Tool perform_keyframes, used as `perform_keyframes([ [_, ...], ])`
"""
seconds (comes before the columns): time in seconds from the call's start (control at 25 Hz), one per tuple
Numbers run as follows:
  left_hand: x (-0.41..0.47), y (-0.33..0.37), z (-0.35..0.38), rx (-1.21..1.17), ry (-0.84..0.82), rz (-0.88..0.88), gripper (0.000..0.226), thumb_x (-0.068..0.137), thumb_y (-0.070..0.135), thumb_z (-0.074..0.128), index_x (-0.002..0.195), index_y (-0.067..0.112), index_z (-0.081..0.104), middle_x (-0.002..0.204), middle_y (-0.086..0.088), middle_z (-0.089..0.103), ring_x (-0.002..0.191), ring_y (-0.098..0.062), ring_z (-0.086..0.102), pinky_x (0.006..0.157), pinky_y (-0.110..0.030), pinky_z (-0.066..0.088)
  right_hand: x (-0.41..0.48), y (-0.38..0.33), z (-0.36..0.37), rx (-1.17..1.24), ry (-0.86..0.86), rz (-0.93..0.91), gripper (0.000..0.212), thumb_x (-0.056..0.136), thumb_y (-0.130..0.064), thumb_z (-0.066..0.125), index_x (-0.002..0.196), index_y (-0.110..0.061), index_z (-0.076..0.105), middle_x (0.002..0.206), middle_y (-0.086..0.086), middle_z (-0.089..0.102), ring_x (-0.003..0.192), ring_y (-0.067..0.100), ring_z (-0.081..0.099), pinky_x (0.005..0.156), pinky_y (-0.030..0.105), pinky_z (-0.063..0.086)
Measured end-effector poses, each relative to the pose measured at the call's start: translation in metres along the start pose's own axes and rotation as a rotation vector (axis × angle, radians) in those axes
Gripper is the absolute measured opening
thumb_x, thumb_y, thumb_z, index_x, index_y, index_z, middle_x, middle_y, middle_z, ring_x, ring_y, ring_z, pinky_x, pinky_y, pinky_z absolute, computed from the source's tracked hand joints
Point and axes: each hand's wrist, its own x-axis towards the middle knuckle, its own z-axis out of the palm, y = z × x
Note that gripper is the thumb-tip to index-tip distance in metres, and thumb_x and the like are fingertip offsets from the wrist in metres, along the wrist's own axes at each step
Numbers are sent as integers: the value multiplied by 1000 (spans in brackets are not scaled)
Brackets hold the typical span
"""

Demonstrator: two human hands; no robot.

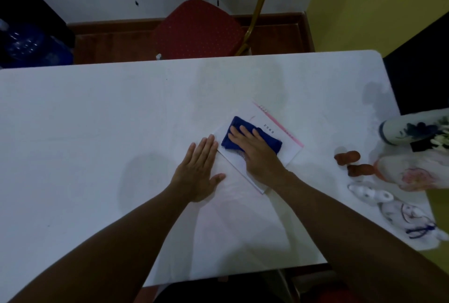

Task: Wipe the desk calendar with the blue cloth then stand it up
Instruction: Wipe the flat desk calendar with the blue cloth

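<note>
The desk calendar (281, 130) lies flat on the white table (97, 120), right of centre, white with a pink spiral edge on its far right side. A folded blue cloth (237, 126) rests on top of it. My right hand (257, 154) presses flat on the cloth, fingers pointing away from me. My left hand (198, 171) lies flat with fingers spread on the table, its fingertips touching the calendar's left edge.
A red chair (198, 28) stands behind the table's far edge. At the right end of the table sit a blue-and-white vase (403, 131), two small brown objects (353, 163) and white ceramic pieces (369, 193). A blue water bottle (26, 45) is on the floor at far left.
</note>
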Motion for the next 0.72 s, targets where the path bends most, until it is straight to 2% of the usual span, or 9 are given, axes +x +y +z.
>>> perform_keyframes([
  [0.28, -1, 1, 1, 9, 13, 2, 89, 96, 69, 2, 158, 8, -17, 167, -14, -23, 155, -29, -20, 128, -50, 2, -81, 5, 5, -40, 9, -91, 61, 92, 4, 61, 150, -13, 50, 158, -1, 45, 152, 17, 31, 125, 42, 26],
  [0.4, -1, 2, 0, 11, 25, 1, 89, 96, 69, 2, 158, 8, -17, 167, -15, -23, 155, -29, -19, 128, -50, 2, -87, 11, 1, -62, 51, -115, 55, 95, -1, 57, 149, -12, 51, 158, 1, 47, 151, 18, 33, 124, 43, 29],
  [0.6, -1, 2, -1, 11, 22, 0, 89, 97, 68, 5, 158, 8, -16, 168, -14, -21, 155, -29, -18, 128, -50, 4, -31, -3, 5, 6, 87, 132, 60, 98, 2, 58, 154, -16, 43, 163, -2, 38, 154, 21, 25, 126, 48, 20],
  [0.72, -2, 2, -1, 22, 14, -10, 89, 96, 69, 4, 158, 8, -16, 168, -14, -21, 155, -29, -18, 128, -50, 4, -34, -16, 15, 34, 117, 166, 67, 93, 9, 61, 153, -14, 45, 162, 0, 40, 154, 22, 26, 127, 48, 20],
])
